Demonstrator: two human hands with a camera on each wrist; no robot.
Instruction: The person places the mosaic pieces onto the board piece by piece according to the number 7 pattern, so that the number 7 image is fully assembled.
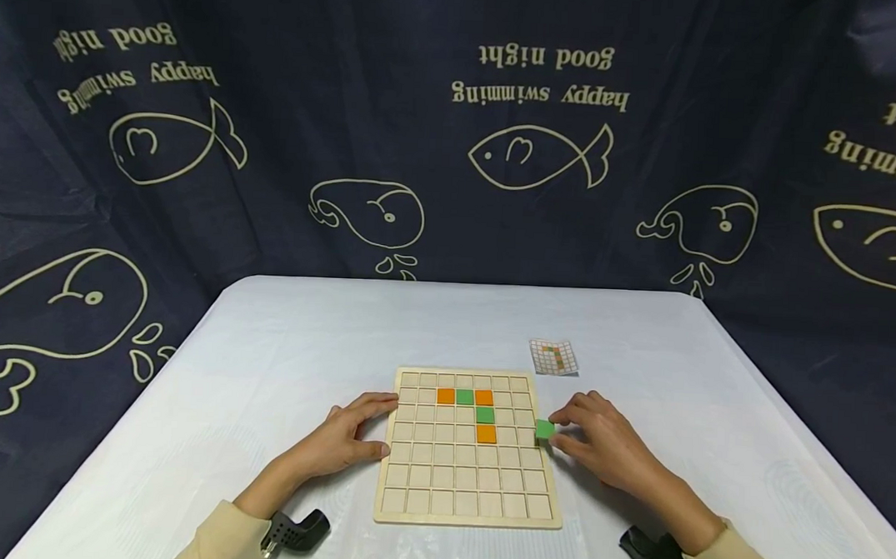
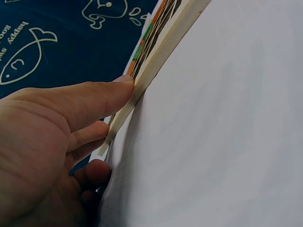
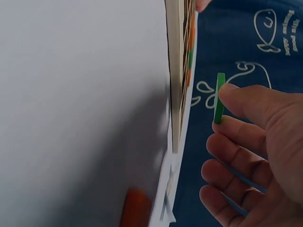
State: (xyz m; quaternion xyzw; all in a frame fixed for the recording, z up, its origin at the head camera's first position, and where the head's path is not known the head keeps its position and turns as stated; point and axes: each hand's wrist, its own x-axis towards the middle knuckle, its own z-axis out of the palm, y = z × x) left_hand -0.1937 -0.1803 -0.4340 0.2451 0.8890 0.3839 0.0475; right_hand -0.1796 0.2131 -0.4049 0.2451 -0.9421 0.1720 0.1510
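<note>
A square wooden grid board [image 1: 441, 517] lies on the white table. Set in its upper cells are three orange tiles [image 1: 446, 396] and two green tiles [image 1: 464, 397], forming a bent line. My left hand [image 1: 339, 437] rests against the board's left edge, thumb and fingertips touching the wooden rim [image 2: 156, 64]. Between thumb and forefinger, my right hand [image 1: 606, 443] pinches another green tile [image 3: 219, 97], held tilted by the board's right edge and apart from the grid cells. The other fingers of that hand are bent and hold nothing.
Behind the board's upper right corner lies a small printed card [image 1: 553, 357] with a coloured grid pattern. An orange piece [image 3: 136, 208] is on the table near the right hand, mostly hidden in the head view. A dark printed curtain [image 1: 450, 229] hangs behind the table.
</note>
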